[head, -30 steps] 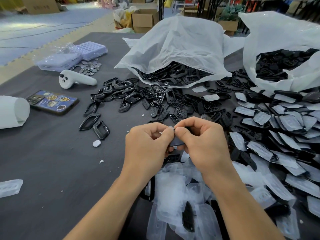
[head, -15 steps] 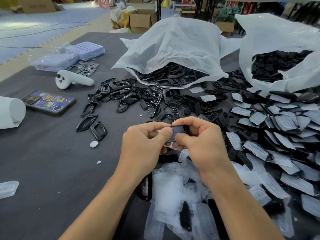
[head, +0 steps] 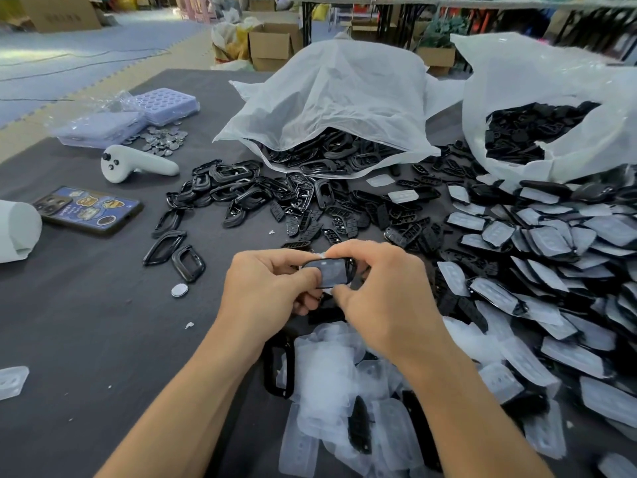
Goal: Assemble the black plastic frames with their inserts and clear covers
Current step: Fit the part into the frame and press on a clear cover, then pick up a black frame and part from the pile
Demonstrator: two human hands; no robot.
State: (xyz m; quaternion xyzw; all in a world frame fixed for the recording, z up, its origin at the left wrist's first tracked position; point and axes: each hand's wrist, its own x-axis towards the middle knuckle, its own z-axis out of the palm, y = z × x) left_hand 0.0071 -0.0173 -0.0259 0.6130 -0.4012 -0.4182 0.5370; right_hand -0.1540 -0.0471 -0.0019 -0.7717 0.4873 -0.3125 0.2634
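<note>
Closest in, a messy heap of clear covers (head: 331,374) is spread on the dark table (head: 86,322), with one spare black frame (head: 275,367) lying at its left edge, so plenty of stock is on hand. Just past that, one half-built piece (head: 332,272) is held up off the table between both hands. Its left end is pinched by the left hand (head: 269,288), thumb against the near face and fingers curled behind. Its right end is gripped by the right hand (head: 382,298), fingers hooked over the top edge and thumb tucked under the bottom edge. A greyish, slightly shiny face can be seen filling the opening, so the step is probably the cover being seated into the frame. Whether an insert is already behind it can't be told from here. Next, the rim most likely needs to be squeezed all the way round until the cover sits flush, and then the piece can be dropped onto the finished pile (head: 551,270) stacked up well off to the right. Further back, loose inserts (head: 344,222) are scattered just beyond the hands, empty frames (head: 241,188) are piled beyond those, and two white bags (head: 344,98) full of more black parts are sat at the far side.
</note>
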